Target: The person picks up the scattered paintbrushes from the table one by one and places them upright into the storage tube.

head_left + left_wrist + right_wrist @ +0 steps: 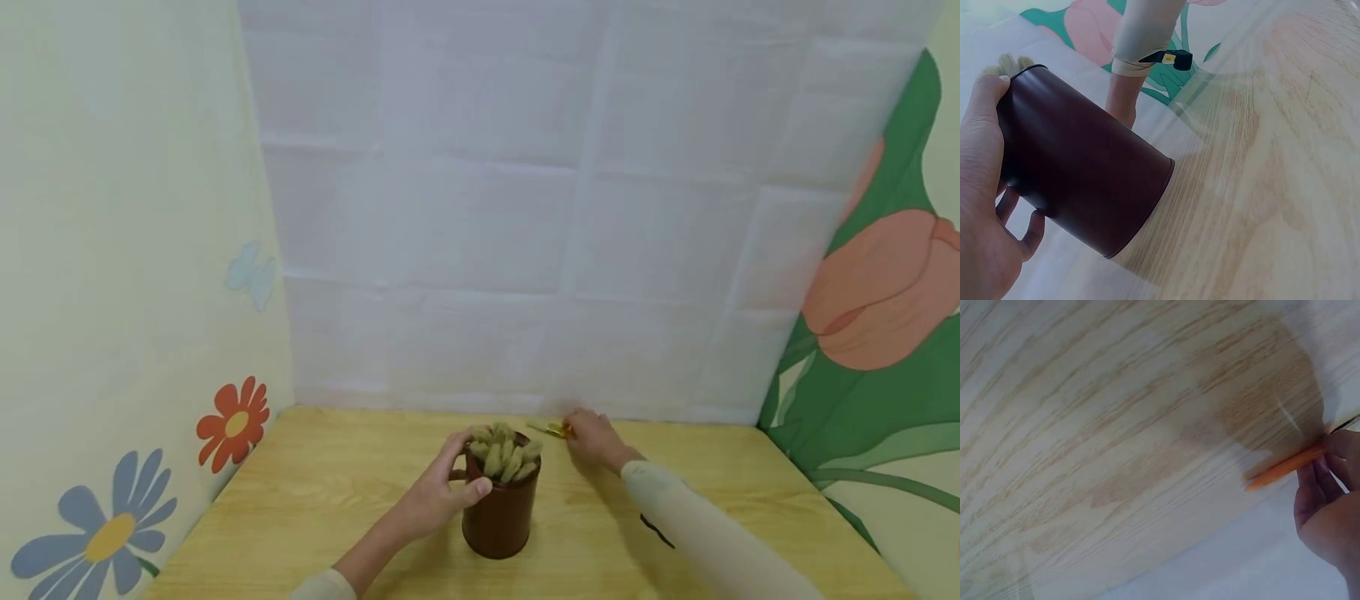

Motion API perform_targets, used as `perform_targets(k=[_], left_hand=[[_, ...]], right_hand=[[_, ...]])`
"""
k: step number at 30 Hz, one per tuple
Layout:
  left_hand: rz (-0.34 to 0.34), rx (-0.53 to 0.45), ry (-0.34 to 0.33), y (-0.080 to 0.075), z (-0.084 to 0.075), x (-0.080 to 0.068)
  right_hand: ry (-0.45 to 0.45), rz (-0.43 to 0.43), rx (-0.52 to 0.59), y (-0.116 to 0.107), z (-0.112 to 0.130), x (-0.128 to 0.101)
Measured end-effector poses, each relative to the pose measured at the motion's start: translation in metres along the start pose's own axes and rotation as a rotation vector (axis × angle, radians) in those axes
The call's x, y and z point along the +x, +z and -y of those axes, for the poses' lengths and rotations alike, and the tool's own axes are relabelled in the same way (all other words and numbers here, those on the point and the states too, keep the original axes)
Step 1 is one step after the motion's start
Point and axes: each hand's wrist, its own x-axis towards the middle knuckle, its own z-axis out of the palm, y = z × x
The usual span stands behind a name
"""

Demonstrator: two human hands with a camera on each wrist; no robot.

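Grip: left hand [438, 500] wraps cup [501, 517]; right hand [596, 440] pinches orange stick [1285, 467].
Relation: stick lies right of cup, behind it.

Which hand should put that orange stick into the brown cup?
Probably the right hand: it already pinches the orange stick on the table behind the brown cup. The left hand grips the cup's rim.

At a wooden table [337, 500], the left hand [438, 496] grips the rim of a dark brown cup [501, 517] packed with olive-green sticks [505, 454], while the right hand [594, 439] pinches a small orange-yellow object [557, 429] near the white backdrop [525, 208]. Flower-painted panels [112, 333] flank the scene.
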Motion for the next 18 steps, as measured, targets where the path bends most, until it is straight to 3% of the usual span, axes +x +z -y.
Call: perform_targets(k=[10, 18], left_hand=[[0.014, 0.003, 0.011, 0.000, 0.003, 0.001], [-0.005, 0.014, 0.016, -0.001, 0.002, -0.001]], right_hand=[[-0.012, -0.007, 0.208, -0.013, -0.005, -0.003], [-0.020, -0.123, 0.445, -0.039, 0.014, -0.004]])
